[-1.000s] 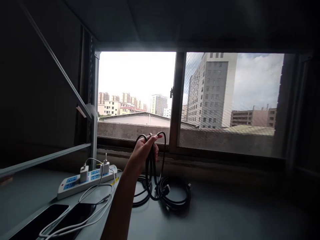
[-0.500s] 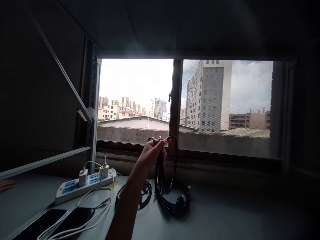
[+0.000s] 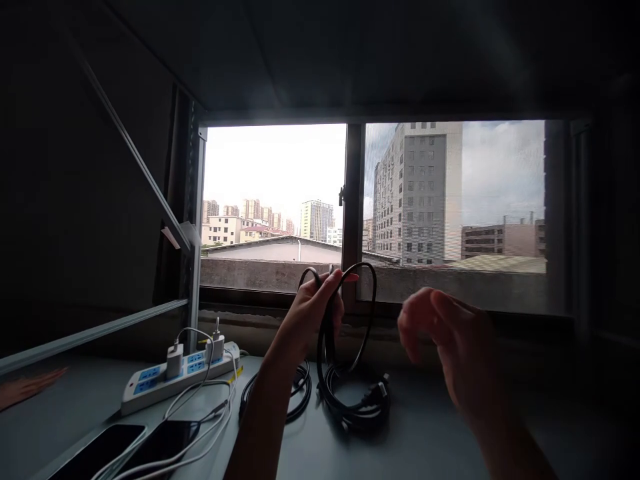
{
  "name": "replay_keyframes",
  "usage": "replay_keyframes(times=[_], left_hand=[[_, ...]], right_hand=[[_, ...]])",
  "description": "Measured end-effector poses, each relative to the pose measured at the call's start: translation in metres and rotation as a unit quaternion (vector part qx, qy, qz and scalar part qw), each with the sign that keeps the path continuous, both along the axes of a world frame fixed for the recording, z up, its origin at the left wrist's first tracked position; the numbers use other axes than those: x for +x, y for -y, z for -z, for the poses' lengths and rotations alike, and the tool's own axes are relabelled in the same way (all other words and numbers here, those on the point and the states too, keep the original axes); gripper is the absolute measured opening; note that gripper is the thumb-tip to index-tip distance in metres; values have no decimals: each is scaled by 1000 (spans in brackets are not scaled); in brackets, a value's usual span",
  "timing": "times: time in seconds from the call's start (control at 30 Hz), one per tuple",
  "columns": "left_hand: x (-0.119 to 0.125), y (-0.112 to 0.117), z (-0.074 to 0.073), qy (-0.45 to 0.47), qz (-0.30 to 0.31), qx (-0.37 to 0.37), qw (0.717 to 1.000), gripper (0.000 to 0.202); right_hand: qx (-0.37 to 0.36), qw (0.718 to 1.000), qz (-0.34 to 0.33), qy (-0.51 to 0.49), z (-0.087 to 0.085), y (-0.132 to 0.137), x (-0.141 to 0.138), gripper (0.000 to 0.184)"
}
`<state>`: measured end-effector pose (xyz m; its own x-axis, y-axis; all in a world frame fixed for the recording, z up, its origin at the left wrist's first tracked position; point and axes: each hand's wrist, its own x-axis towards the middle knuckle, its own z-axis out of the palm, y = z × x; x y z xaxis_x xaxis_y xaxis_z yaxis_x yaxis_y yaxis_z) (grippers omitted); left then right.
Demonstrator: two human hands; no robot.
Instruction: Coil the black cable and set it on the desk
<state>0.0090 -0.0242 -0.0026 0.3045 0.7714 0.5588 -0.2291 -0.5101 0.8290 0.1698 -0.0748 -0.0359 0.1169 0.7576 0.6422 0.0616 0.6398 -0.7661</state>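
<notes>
Loosely looped, the black cable [image 3: 329, 337] hangs above the table [image 3: 420, 437], pinched between the left hand's [image 3: 314, 300] thumb and fingers. Should that pinch slacken, loops could slip and spread. Its lower bends overlap a coil [image 3: 355, 419] and plug [image 3: 376, 395], contact unclear; tugging could snag them. The right hand [image 3: 453, 343], fingers curled but unclosed, is apart, visibly holding nothing. Beside the left forearm lies a second coil [image 3: 306, 401]; farther left, a power strip [image 3: 187, 372].
</notes>
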Motion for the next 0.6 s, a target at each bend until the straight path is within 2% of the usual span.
replay_keyframes(times=[0.07, 0.13, 0.23, 0.33, 0.43, 0.53, 0.6], left_hand=[[6, 4, 1, -29, 17, 14, 999, 33], [13, 6, 3, -63, 36, 22, 997, 31], [22, 3, 5, -80, 34, 6, 996, 30], [22, -8, 7, -36, -26, -37, 998, 26], [13, -22, 7, 30, -69, -41, 996, 26], [2, -31, 6, 89, -96, -3, 991, 28], [-6, -33, 5, 131, -157, 36, 978, 31]], right_hand=[[36, 998, -5, 48, -7, -18, -6, 44], [23, 998, -28, 41, -9, -35, -9, 48], [8, 991, -92, -102, -7, -49, -11, 39], [-1, 954, -180, -238, -8, -45, -8, 24], [8, 932, -251, -260, -16, -31, -1, 26], [8, 939, -253, -234, -25, -18, 13, 21], [-6, 953, -236, -189, -29, -14, 28, 19]])
